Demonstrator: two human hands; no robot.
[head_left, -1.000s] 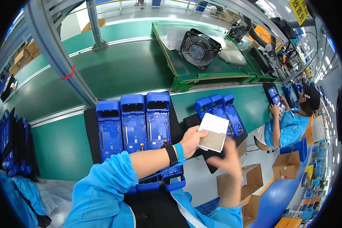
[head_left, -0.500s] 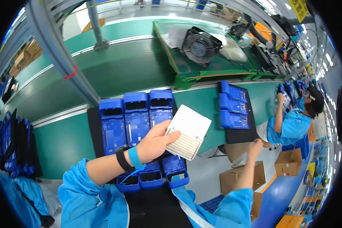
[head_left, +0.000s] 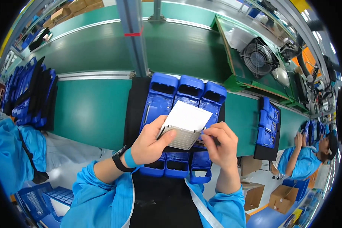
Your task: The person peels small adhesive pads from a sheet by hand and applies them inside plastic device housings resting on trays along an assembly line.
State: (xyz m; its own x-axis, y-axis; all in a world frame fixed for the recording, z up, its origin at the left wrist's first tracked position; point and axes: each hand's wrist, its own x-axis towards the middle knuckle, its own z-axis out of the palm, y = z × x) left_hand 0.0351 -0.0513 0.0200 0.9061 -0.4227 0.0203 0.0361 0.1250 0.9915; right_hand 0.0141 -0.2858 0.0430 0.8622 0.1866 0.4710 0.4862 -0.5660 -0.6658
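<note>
My left grip [head_left: 150, 140] clamps the white backing sheet [head_left: 190, 116] above the blue housings [head_left: 155, 104]. My right grip [head_left: 206, 133] nearly closes at its edge; whether on anything, I cannot tell. Seemingly it's partly used: bare above, ribbed strips [head_left: 181, 140] left below.

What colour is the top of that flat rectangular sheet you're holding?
The flat sheet is white on top; see the head view.

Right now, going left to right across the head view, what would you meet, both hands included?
Upright row of blue plastic casings and black mats, bare left hand, white rectangular sheet with grey strips, bare right hand, three blue plastic casings on a flat black mat, co-worker in a black cap.
</note>
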